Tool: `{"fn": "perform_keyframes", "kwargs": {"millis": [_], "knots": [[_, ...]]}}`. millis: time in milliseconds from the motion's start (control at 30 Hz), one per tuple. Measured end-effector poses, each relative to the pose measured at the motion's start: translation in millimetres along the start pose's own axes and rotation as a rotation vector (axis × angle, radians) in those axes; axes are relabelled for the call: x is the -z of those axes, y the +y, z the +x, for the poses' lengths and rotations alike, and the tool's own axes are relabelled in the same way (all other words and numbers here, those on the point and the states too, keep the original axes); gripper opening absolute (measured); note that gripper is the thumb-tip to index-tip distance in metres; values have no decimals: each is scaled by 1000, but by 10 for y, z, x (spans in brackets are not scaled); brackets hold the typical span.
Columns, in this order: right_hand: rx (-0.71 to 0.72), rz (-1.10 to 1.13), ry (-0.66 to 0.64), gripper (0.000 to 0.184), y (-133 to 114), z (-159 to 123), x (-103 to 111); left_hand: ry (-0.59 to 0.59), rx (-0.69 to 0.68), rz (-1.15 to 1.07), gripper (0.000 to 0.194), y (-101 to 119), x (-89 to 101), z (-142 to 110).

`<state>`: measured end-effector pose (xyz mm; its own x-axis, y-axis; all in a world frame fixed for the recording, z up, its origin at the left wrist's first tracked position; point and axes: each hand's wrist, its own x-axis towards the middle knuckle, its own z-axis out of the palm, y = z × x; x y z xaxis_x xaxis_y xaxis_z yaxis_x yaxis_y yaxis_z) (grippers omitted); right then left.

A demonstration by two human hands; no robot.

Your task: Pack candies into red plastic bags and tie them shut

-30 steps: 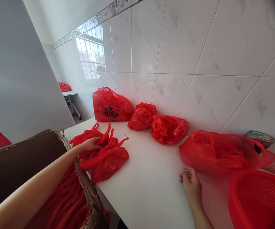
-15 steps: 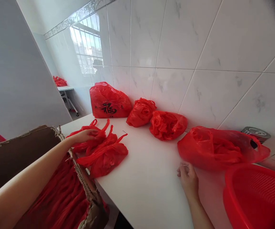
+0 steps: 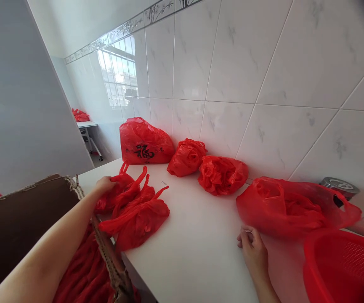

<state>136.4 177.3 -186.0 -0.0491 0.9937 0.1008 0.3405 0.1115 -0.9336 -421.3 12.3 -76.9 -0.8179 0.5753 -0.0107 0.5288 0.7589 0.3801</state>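
At the left, my left hand (image 3: 105, 185) is closed on a red plastic bag (image 3: 120, 189) in a bunched heap; its fingertips are partly hidden by the film. Against this heap, nearer me, lies a second knotted red bag (image 3: 145, 223) with its handle ends sticking up. My right hand (image 3: 253, 246) rests on the white table (image 3: 197, 252), fingers curled in, with nothing visible in them. Just beyond it lies a larger, loosely filled red bag (image 3: 282, 210).
Along the tiled wall stand a red bag with black lettering (image 3: 145, 143) and two bundled red bags (image 3: 188, 158) (image 3: 222, 176). A red plastic basket (image 3: 314, 261) is at the right, a roll of tape (image 3: 339, 185) behind. An open cardboard box (image 3: 106, 252) with red material adjoins the table.
My left hand has drawn back to the far left edge of the heap and now grips the bag there. My right hand stays by the large bag. The view has tilted up slightly.
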Motion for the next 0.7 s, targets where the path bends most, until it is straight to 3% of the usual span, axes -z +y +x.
{"fn": "perform_keyframes", "kwargs": {"millis": [167, 267, 500, 700], "knots": [[-11, -22, 0, 37, -29, -4, 9, 160, -36, -2, 38, 72, 169, -17], [-9, -36, -1, 35, -12, 0, 14, 224, -132, 44, 44, 103, 159, -72], [21, 0, -9, 35, 39, 11, 17, -28, -240, 91, 58, 29, -227, -168], [17, -22, -8, 39, 4, -1, 27, -84, -191, 18, 64, -22, -201, -191]]}}
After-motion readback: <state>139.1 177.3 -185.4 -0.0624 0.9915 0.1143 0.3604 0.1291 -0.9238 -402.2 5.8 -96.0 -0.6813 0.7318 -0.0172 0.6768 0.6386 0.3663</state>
